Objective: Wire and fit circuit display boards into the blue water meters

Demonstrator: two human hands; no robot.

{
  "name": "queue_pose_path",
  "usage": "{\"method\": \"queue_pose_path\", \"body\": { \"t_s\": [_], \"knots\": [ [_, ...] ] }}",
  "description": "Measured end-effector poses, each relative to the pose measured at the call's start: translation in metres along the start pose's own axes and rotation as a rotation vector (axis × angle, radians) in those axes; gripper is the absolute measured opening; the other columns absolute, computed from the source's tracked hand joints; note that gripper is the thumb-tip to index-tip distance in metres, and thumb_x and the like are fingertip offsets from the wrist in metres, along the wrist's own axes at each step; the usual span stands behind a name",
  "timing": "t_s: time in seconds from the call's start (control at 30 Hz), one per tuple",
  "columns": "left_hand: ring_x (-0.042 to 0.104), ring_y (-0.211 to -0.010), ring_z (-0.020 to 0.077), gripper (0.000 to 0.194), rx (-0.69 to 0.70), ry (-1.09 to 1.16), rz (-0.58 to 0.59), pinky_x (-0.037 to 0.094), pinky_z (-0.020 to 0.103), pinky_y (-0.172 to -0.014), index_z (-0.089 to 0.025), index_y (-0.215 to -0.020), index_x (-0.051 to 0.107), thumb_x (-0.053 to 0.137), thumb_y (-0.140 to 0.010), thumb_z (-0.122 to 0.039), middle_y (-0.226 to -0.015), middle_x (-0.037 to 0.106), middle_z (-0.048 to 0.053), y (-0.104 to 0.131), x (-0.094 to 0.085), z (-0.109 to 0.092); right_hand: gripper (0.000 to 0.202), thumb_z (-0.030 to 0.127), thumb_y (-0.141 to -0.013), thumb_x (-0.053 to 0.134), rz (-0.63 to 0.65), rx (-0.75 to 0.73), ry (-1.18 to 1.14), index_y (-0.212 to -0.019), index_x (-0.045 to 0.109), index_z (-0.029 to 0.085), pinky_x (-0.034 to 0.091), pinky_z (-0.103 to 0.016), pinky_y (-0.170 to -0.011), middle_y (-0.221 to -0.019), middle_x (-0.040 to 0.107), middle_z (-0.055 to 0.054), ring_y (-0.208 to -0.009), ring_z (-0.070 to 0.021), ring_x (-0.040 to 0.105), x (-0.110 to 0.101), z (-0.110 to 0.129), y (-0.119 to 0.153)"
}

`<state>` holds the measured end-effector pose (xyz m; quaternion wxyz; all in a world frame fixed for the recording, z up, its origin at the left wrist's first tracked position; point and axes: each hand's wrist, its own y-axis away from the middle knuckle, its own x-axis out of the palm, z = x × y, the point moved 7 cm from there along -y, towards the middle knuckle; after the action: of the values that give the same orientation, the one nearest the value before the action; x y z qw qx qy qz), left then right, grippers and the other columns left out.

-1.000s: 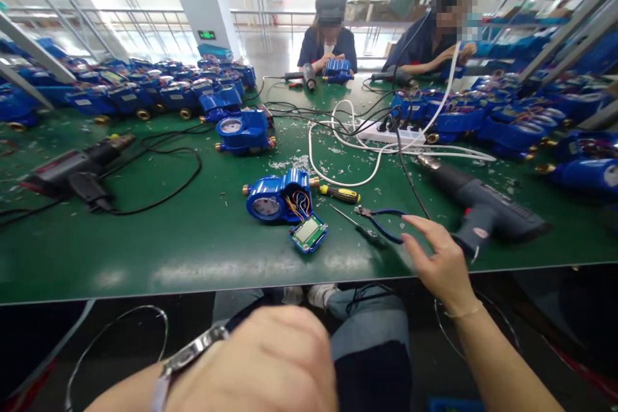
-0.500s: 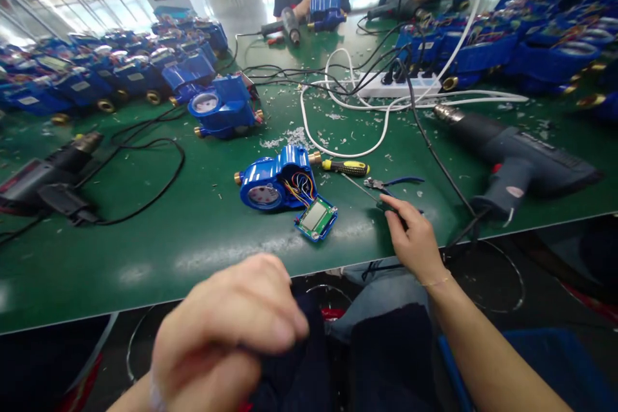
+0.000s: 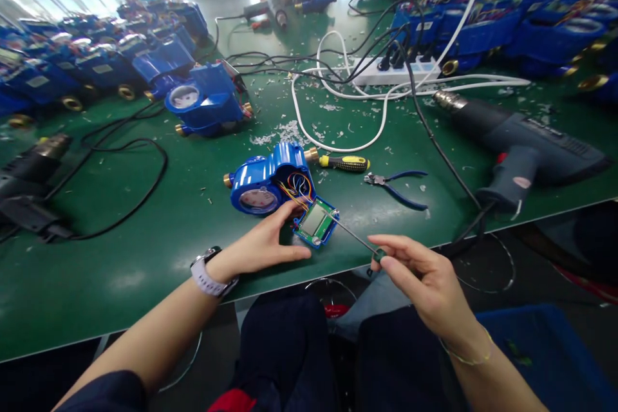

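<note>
A blue water meter with brass ends stands on the green table. Colored wires run from its open housing to a small green circuit board with a display, set in a blue frame. My left hand lies at the board's left side, thumb spread away from the fingers; the fingertips are partly hidden behind the board and wires. Between the fingers and thumb of my right hand is the dark handle of a thin screwdriver, its shaft tip at the board's upper right corner.
Cutting pliers and a yellow-black screwdriver lie behind the board. Heat guns rest right and left. Cables lead to a white power strip. Another meter and many more stand farther back; co-workers sit opposite.
My left hand has moved from the near edge forward to the board. My right hand has lifted the thin screwdriver from beside the pliers and brought its tip to the board.
</note>
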<state>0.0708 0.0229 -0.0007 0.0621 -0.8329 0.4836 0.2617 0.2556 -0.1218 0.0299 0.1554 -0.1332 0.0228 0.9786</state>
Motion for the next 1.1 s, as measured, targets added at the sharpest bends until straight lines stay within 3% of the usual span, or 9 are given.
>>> {"method": "queue_pose_path", "body": {
  "t_s": [0.13, 0.23, 0.47, 0.53, 0.6, 0.73, 0.9, 1.03, 1.1],
  "knots": [
    [0.033, -0.142, 0.0368, 0.093, 0.022, 0.096, 0.059, 0.026, 0.056, -0.119, -0.019, -0.150, 0.024, 0.075, -0.076, -0.044, -0.156, 0.031, 0.017, -0.012, 0.002, -0.002, 0.020, 0.026, -0.084, 0.064, 0.087, -0.014, 0.147, -0.103, 0.070, 0.024, 0.055, -0.025, -0.069, -0.087, 0.072, -0.001, -0.078, -0.0160, 0.069, 0.002, 0.014, 0.004],
    [0.040, -0.136, 0.0363, 0.092, -0.007, 0.186, 0.073, 0.032, 0.056, -0.115, -0.019, -0.148, 0.025, 0.076, -0.075, -0.042, -0.148, 0.041, 0.017, -0.014, 0.003, 0.003, 0.018, 0.021, -0.085, 0.063, 0.112, -0.065, 0.205, -0.100, 0.069, 0.026, 0.052, -0.022, -0.071, -0.092, 0.071, 0.001, -0.082, -0.0139, 0.067, 0.005, 0.022, 0.005],
    [0.053, -0.121, 0.0306, 0.070, 0.072, 0.217, 0.046, 0.042, 0.049, -0.105, -0.019, -0.132, 0.043, 0.078, -0.074, -0.039, -0.133, 0.053, 0.013, -0.016, 0.002, 0.003, 0.017, 0.021, -0.090, 0.058, 0.154, -0.062, 0.223, -0.104, 0.067, 0.027, 0.051, -0.024, -0.076, -0.095, 0.071, 0.001, -0.086, -0.0140, 0.066, 0.014, 0.020, 0.004],
    [0.053, -0.120, 0.0293, 0.067, 0.087, 0.231, 0.035, 0.042, 0.048, -0.105, -0.019, -0.128, 0.044, 0.078, -0.074, -0.038, -0.132, 0.053, 0.013, -0.017, 0.002, 0.002, 0.018, 0.025, -0.093, 0.054, 0.121, -0.015, 0.167, -0.107, 0.065, 0.027, 0.052, -0.026, -0.076, -0.092, 0.071, 0.001, -0.083, -0.0143, 0.067, 0.016, 0.013, 0.003],
    [0.054, -0.120, 0.0285, 0.066, 0.078, 0.267, 0.029, 0.042, 0.046, -0.104, -0.018, -0.126, 0.044, 0.079, -0.073, -0.036, -0.130, 0.054, 0.013, -0.016, 0.004, 0.002, 0.018, 0.028, -0.094, 0.053, -0.003, 0.014, 0.116, -0.109, 0.064, 0.025, 0.053, -0.028, -0.073, -0.089, 0.070, 0.000, -0.080, -0.0149, 0.067, 0.016, 0.005, 0.001],
    [0.061, -0.111, 0.0253, 0.066, 0.040, 0.381, 0.031, 0.047, 0.044, -0.099, -0.018, -0.127, 0.042, 0.079, -0.074, -0.034, -0.118, 0.061, 0.010, -0.015, 0.010, 0.003, 0.024, 0.032, -0.084, 0.069, -0.215, -0.092, 0.126, -0.104, 0.060, 0.023, 0.052, -0.032, -0.073, -0.099, 0.066, -0.004, -0.086, -0.0185, 0.065, 0.029, 0.001, -0.008],
    [0.063, -0.108, 0.0245, 0.067, 0.040, 0.420, 0.005, 0.050, 0.041, -0.097, -0.018, -0.136, 0.041, 0.074, -0.080, -0.033, -0.128, 0.060, 0.012, -0.010, 0.011, 0.005, 0.047, 0.032, -0.071, 0.082, -0.141, -0.222, 0.120, -0.103, 0.049, 0.023, 0.049, -0.042, -0.090, -0.132, 0.050, -0.014, -0.119, -0.0277, 0.053, 0.063, 0.004, -0.022],
    [0.061, -0.115, 0.0266, 0.070, 0.079, 0.435, 0.039, 0.050, 0.042, -0.100, -0.019, -0.145, 0.037, 0.069, -0.084, -0.033, -0.145, 0.049, 0.014, -0.007, 0.012, 0.005, 0.042, 0.028, -0.073, 0.079, -0.154, -0.231, 0.168, -0.097, 0.045, 0.023, 0.046, -0.045, -0.095, -0.134, 0.049, -0.017, -0.124, -0.0280, 0.050, 0.072, 0.001, -0.027],
    [0.062, -0.113, 0.0272, 0.073, 0.080, 0.440, 0.054, 0.051, 0.042, -0.098, -0.020, -0.147, 0.035, 0.069, -0.084, -0.034, -0.144, 0.050, 0.014, -0.008, 0.012, 0.006, 0.039, 0.027, -0.075, 0.078, -0.149, -0.223, 0.139, -0.096, 0.045, 0.023, 0.047, -0.042, -0.092, -0.131, 0.051, -0.015, -0.120, -0.0266, 0.053, 0.073, -0.003, -0.029]
  ]
}}
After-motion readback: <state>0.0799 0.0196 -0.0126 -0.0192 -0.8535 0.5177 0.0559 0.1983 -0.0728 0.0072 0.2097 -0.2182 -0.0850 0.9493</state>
